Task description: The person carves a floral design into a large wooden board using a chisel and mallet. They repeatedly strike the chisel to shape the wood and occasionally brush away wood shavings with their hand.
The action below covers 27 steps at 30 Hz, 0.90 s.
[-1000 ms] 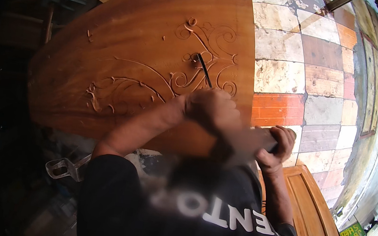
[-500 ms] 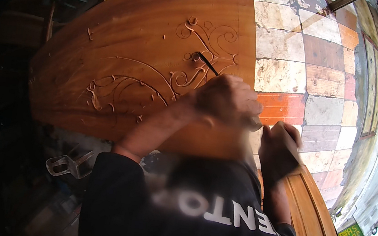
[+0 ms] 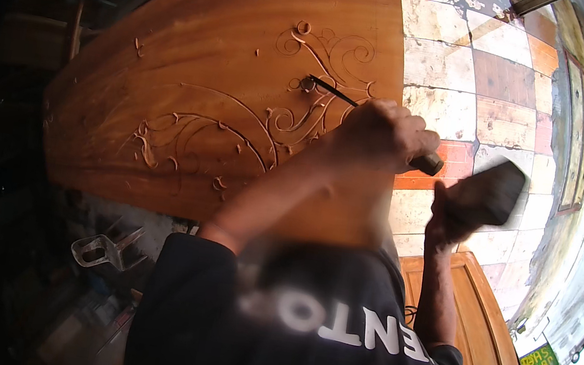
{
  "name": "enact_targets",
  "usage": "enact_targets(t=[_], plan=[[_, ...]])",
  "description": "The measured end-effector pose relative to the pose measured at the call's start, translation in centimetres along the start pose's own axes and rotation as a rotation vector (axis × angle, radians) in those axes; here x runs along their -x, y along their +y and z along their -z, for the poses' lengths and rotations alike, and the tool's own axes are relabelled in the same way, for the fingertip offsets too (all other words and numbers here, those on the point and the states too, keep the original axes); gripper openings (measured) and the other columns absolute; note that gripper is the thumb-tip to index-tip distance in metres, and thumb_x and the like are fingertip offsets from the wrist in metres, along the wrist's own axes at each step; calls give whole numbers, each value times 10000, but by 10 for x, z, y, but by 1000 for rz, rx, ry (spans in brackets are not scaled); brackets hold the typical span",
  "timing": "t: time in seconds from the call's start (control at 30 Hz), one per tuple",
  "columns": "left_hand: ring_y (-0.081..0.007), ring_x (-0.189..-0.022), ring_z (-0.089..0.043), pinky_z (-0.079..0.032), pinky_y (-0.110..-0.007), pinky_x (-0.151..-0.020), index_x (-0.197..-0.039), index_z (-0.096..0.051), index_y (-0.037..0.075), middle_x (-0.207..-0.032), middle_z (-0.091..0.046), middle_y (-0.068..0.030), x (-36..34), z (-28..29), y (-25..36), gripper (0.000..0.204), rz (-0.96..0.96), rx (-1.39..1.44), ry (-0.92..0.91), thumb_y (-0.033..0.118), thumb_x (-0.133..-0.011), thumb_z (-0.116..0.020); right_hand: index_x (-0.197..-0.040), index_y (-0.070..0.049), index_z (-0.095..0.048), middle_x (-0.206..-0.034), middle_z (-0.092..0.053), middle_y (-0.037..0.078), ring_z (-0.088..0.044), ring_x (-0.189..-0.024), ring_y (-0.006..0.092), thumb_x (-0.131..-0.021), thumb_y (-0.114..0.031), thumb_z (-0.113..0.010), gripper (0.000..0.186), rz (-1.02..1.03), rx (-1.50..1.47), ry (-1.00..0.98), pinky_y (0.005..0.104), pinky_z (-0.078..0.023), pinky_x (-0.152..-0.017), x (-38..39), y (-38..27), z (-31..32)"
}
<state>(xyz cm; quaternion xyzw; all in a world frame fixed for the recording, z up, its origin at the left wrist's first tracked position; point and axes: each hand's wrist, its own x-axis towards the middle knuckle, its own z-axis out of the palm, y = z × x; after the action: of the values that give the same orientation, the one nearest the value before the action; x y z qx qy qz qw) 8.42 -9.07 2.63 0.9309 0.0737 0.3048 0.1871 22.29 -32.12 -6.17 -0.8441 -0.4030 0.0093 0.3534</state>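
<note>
With carving chisel [image 3: 332,90] gripped in left hand [image 3: 381,131] and mallet-like block [image 3: 493,194] in right hand [image 3: 448,223], seat the edge steadily on the wooden panel [image 3: 215,37] and strike squarely.

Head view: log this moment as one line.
left hand: grips chisel, tip at carved wooden panel | right hand: holds dark block, blurred, apart from chisel
</note>
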Motion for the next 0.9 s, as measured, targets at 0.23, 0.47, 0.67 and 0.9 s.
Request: enact_targets(t=[0.23, 0.47, 0.67, 0.9], plan=[[-250, -610, -669, -528, -399, -537, -856, -669, 180, -666, -615, -30, -25, -3, -11, 157, 176, -40, 48, 296, -812, -765, -1422, -4, -476, -1337, -606, 145, -589, -1214, 233, -790, -106, -902, 769, 146, -83, 78, 393, -481, -1034, -50, -35, -7], [-261, -583, -683, -526, -405, -500, -826, -657, 141, -657, -648, -47, -45, -16, -20, 228, 313, -81, 98, 343, -858, -760, -1444, -17, -434, -1346, -579, 149, -574, -1194, 227, -804, -38, -859, 768, 299, 135, 83, 352, -508, -999, -91, -16, -13], [-199, -660, -708, -580, -331, -594, -981, -705, 95, -789, -709, -80, -68, -7, -42, 340, 357, 17, -297, 423, -900, -736, -1473, -43, -477, -1390, -609, 197, -594, -1277, 357, -761, -84, -861, 810, -45, -465, -153, 388, -465, -1095, -129, -69, -9], [1, -516, -478, -382, -148, -421, -1191, -690, 4, -712, -568, 25, -81, 21, -102, 469, 699, 1475, -798, 440, -1029, -632, -1428, -2, -474, -1337, -622, 127, -643, -1190, 246, -784, -6, -872, 758, -390, -1360, -74, 366, -548, -997, -162, -53, 10]])
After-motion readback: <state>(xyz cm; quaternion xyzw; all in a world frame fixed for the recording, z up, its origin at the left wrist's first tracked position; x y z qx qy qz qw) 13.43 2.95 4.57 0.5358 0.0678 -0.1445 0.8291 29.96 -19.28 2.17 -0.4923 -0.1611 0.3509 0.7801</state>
